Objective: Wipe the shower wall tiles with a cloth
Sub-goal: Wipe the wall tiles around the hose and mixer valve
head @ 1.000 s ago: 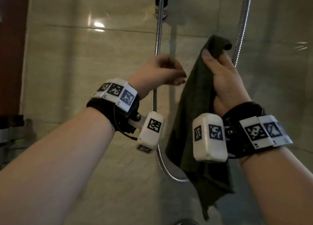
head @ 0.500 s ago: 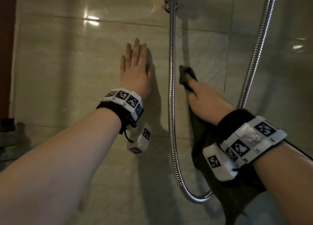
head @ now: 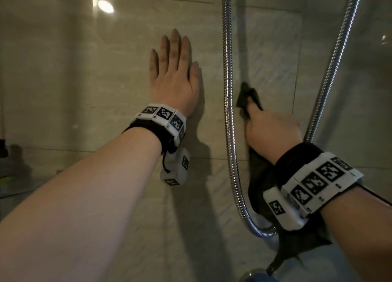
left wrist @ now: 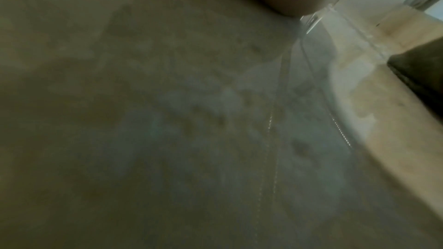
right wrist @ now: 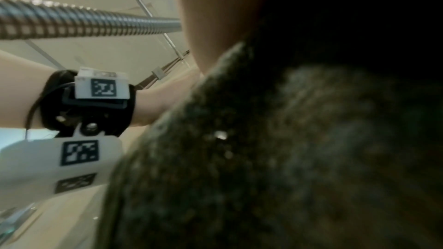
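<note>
The left hand (head: 174, 78) lies flat on the wall tiles (head: 63, 80), fingers straight, holding nothing; the right hand (head: 273, 131) presses the dark cloth (head: 247, 95) on the tiles, just right of the shiny hose (head: 229, 112); its fingers are hidden, so I cannot tell how tightly they grip; the cloth hangs down under the wrist.

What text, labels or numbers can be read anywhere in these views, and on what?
No readable words or numbers.
Left wristband and right wristband: black-and-white square code patterns only; small marks beside them are too small to read.
Wall tiles, shower hose and cloth: no print visible.
</note>
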Motion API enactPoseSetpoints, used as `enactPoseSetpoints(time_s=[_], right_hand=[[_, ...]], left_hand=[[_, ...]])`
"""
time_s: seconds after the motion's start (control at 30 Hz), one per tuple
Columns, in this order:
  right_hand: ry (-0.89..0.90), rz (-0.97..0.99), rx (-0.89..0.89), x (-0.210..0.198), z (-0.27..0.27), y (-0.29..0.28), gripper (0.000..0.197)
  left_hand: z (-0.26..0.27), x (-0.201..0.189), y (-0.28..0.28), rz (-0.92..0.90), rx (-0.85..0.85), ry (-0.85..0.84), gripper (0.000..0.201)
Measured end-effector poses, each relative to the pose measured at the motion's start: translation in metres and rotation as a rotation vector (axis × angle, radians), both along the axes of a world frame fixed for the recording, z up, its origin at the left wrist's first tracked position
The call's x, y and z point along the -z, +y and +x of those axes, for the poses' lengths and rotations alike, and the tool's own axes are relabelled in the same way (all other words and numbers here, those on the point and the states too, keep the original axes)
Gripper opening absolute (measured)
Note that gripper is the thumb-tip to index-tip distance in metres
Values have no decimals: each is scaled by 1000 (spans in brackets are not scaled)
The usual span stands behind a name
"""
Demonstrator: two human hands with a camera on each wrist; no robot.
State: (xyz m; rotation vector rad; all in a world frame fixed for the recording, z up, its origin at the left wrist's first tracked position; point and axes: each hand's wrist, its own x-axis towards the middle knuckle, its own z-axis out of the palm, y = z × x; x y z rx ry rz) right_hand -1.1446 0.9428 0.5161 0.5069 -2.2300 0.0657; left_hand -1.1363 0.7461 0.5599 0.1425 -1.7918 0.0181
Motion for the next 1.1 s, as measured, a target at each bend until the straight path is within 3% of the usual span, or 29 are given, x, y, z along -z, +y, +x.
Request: enactPoseSetpoints(time_s=[0.13, 0.33, 0.57, 0.8, 1.1], right_hand=[[-51, -96, 21, 0, 2, 3, 55], [4, 76, 9, 6, 7, -21, 57], [-54, -48, 120, -4, 4, 3, 56], [-88, 34, 82, 1, 15, -16, 54], [-152, -126, 104, -23, 3, 11, 64]], left_hand=[[-1, 1, 2, 11, -18, 12, 57], [-4, 3, 14, 69, -43, 2, 61], [-9, 2, 21, 109, -67, 13, 64], [-7, 3, 21, 99, -72, 9, 63], [-8, 3, 19, 95, -61, 14, 61]])
